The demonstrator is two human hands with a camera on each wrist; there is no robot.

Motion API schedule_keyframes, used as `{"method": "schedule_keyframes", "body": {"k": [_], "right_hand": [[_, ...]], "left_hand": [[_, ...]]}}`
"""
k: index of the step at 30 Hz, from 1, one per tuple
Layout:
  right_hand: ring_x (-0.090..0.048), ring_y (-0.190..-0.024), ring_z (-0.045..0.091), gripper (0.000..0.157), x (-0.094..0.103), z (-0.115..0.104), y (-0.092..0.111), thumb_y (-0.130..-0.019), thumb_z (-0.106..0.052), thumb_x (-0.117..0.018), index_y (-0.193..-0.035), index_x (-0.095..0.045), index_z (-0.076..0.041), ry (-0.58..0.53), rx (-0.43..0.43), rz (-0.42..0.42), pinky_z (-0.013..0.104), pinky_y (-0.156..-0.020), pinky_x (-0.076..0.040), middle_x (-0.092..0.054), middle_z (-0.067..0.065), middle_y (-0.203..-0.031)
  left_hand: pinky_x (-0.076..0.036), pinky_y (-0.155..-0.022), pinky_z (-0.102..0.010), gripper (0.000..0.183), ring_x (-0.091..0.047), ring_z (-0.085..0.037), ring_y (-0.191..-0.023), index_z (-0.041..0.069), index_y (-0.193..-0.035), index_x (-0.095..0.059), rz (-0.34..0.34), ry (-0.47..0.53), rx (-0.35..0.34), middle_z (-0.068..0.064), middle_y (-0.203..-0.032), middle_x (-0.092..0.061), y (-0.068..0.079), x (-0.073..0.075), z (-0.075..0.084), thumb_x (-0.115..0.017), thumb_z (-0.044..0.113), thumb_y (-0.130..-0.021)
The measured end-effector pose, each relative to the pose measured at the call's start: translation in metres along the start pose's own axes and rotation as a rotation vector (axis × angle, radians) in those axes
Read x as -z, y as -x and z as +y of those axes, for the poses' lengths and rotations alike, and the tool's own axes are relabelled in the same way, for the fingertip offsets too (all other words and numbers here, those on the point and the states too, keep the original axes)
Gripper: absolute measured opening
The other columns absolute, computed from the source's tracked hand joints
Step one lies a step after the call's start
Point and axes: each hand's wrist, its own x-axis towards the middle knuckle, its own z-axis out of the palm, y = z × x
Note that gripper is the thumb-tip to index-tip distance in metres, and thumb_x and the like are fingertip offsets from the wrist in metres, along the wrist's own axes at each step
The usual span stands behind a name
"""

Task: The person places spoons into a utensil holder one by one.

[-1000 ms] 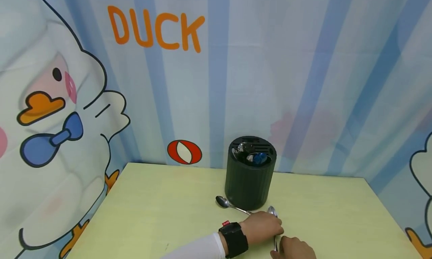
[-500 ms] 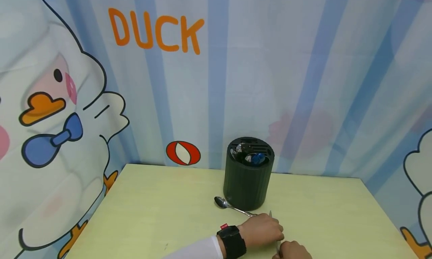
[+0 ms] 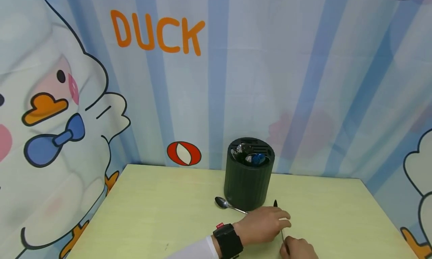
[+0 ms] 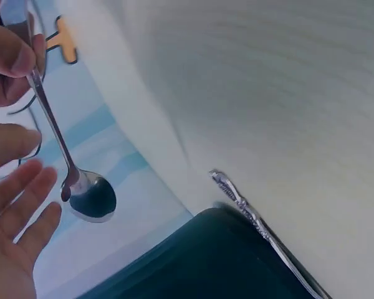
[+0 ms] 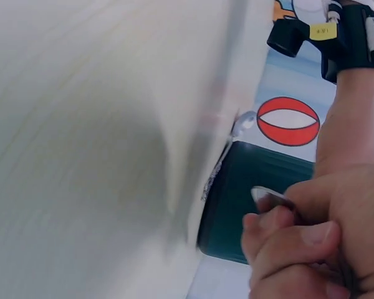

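Observation:
A metal spoon (image 4: 93, 198) is pinched at its handle by my right hand (image 3: 298, 248), near the front of the table. In the left wrist view the spoon's bowl hangs clear of my left hand (image 4: 25, 230), whose fingers are spread and fairly straight. Seen from the head, that left hand (image 3: 261, 225) overlaps the middle of the spoon, and the bowl's dark tip shows beyond it. In the right wrist view, curled fingers (image 5: 293, 249) surround a shiny metal end. A second spoon (image 3: 222, 202), with an ornate handle (image 4: 240, 202), lies on the table in front of the dark green utensil holder (image 3: 248, 187).
Inside the utensil holder's slotted top sit shiny metal pieces and a blue item (image 3: 258, 159). The pale yellow table (image 3: 162, 199) ends at a striped duck curtain (image 3: 249, 63) behind. A black wrist strap (image 3: 227, 240) wraps the left wrist.
My left fingers have loosened from the spoon and straightened. The held spoon has turned and its tip now shows further past the left hand. My right hand keeps its hold; the second spoon stays put.

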Motion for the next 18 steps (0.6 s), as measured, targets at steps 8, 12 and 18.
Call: {"method": "schedule_keyframes", "body": {"k": [8, 12, 18], "right_hand": [[-0.039, -0.043, 0.007, 0.015, 0.010, -0.001, 0.000, -0.089, -0.008, -0.054, -0.074, -0.055, -0.010, -0.090, 0.064, 0.218, 0.028, -0.041, -0.040, -0.042, -0.008, -0.053], [-0.038, -0.043, 0.001, 0.008, 0.013, -0.005, 0.000, -0.090, -0.009, -0.056, -0.082, -0.058, -0.009, -0.126, 0.130, 0.340, 0.026, -0.042, -0.040, -0.042, -0.014, -0.054], [-0.034, -0.044, -0.005, 0.005, 0.011, -0.012, 0.000, -0.090, -0.008, -0.057, -0.086, -0.059, -0.010, -0.179, 0.276, 0.549, 0.022, -0.038, -0.037, -0.038, -0.022, -0.055]], "left_hand": [[-0.027, -0.105, -0.022, 0.045, -0.029, -0.009, -0.127, 0.021, -0.135, -0.040, 0.358, 0.354, 0.242, 0.002, -0.137, -0.038, 0.012, 0.012, -0.006, -0.057, 0.022, -0.093], [-0.036, -0.103, -0.031, 0.068, -0.028, -0.013, -0.129, 0.027, -0.144, -0.019, 0.504, 0.812, 0.467, 0.003, -0.144, -0.028, 0.016, 0.020, -0.001, -0.061, 0.029, -0.090], [-0.046, -0.091, -0.028, 0.080, -0.040, -0.014, -0.123, 0.030, -0.146, -0.010, 0.562, 1.429, 0.628, 0.003, -0.145, -0.030, 0.020, 0.030, 0.002, -0.065, 0.027, -0.088]]}}
